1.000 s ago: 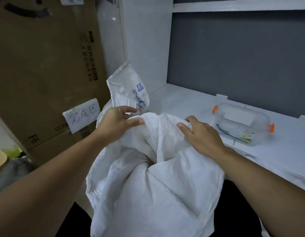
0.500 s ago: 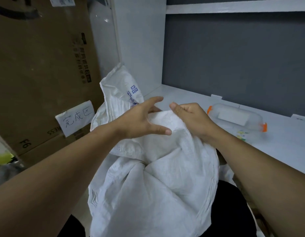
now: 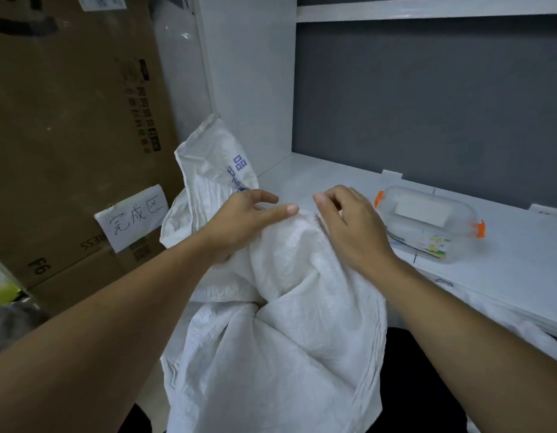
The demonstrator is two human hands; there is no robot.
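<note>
A large white woven sack with blue print stands crumpled in front of me, its top bunched up between my hands. My left hand lies at the left of the bunched top, fingers stretched out and the thumb resting on the fabric. My right hand is on the right side of the same fold, its fingers curled and pinching the sack's top edge. The sack's far flap with the blue characters rises behind my left hand. What is inside the sack is hidden.
A clear plastic box with orange latches lies on the white desk to the right. A big cardboard box with a handwritten paper label stands at the left. A grey partition backs the desk.
My left hand let go of the sack's edge and spread its fingers. My right hand slid left and up to the top fold and curled onto it. The sack's top bunched higher.
</note>
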